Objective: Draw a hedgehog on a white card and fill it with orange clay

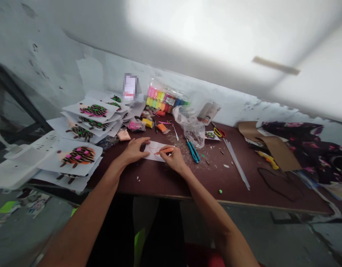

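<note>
A small white card (153, 155) with a thin curved orange line lies flat on the dark red table (160, 183). My right hand (174, 158) is closed round an orange pen (165, 151), its tip down on the card. At the card's left edge rests my left hand (134, 150), fingers apart and holding nothing, the fingertips by the upper left corner. Teal-handled scissors (193, 151) lie just right of my right hand. Beyond the card are an orange packet (163, 128) and a peach-coloured packet (123, 135).
Stacked sheets with hedgehog pictures (76, 157) stand at the left near a white power strip (29, 159). Coloured clay packs (165, 100) and a clear plastic bag (191, 124) are at the back. Rightward lie red-and-yellow scissors (219, 132), clear sticks (237, 165) and a yellow glue gun (268, 159).
</note>
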`<state>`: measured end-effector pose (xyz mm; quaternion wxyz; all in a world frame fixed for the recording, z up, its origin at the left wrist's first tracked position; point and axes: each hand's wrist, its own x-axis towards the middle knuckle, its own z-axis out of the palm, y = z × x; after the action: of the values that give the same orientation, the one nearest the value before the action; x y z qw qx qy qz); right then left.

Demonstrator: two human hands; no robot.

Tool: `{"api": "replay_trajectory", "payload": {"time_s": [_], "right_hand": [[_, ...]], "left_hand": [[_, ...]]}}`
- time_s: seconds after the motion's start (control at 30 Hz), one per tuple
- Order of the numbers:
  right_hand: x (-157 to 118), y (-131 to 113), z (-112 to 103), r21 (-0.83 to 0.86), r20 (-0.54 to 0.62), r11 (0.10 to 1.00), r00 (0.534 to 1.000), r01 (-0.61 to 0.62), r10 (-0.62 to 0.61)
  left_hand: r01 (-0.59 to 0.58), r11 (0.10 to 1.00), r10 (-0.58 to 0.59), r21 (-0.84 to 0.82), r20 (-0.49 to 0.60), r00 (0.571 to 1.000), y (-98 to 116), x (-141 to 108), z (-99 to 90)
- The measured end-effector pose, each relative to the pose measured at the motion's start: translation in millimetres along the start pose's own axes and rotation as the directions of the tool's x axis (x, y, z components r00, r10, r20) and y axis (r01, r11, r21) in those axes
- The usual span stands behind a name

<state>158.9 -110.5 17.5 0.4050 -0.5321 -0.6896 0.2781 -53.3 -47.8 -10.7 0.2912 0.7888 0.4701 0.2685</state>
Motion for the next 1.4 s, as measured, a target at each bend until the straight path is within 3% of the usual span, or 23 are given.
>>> {"api": "replay_trajectory", "payload": {"time_s": [0.83,1.4], "right_hand": [[-4,3,-17,0.012,-0.026,1.0,1.0,-0.011,0.011],[-6,15,-23,0.025,-0.048,0.998,0.997,-0.057,0.058]], "left_hand": [[0.028,1.0,-0.028,0.01,0.021,0.999,6,-1,-2.9],[-0.001,0.987,-0.004,0.16,0.033,0.999,0,0,3.6]]}}
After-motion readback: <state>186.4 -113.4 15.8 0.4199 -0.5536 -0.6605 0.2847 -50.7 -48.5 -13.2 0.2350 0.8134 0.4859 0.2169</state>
